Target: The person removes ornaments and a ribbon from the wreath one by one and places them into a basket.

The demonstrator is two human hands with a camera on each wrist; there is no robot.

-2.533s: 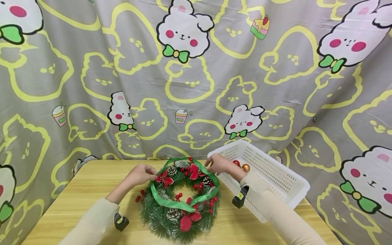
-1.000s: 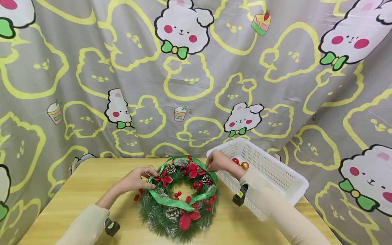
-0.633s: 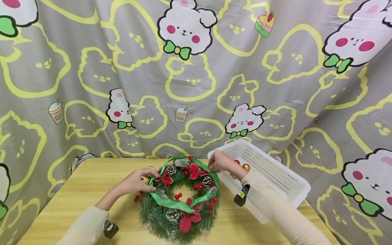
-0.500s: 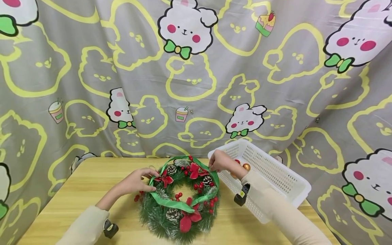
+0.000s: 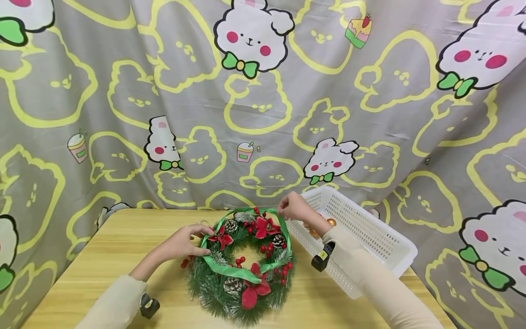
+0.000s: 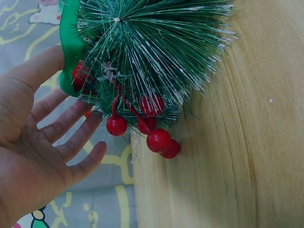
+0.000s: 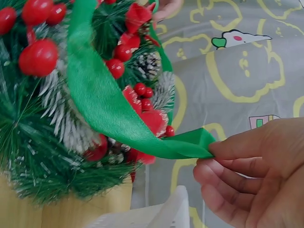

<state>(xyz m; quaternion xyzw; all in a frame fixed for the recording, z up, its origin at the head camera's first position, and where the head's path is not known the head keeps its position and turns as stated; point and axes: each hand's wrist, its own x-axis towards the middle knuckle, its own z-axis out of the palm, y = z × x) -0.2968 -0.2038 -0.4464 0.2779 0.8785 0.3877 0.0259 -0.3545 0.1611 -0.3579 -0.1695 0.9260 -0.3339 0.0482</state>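
Note:
A green Christmas wreath lies on the table, dressed with red flowers, pine cones and red berries. A green ribbon is looped loosely over its top. At the wreath's far right, my right hand pinches the ribbon between thumb and forefinger; in the right wrist view the ribbon runs twisted and raised to those fingertips. My left hand is at the wreath's left side, thumb and forefinger spread apart. In the left wrist view its thumb touches the ribbon's edge, and the other fingers extend loosely beside the berries.
A white perforated plastic basket stands to the right of the wreath, partly behind my right forearm, with gold balls inside. The wooden table ends at a grey patterned curtain. Both wrists wear small black cameras.
My right hand has lifted the ribbon up and away from the wreath. My left thumb has spread from the fingers since the earliest frame. The wreath stays in place.

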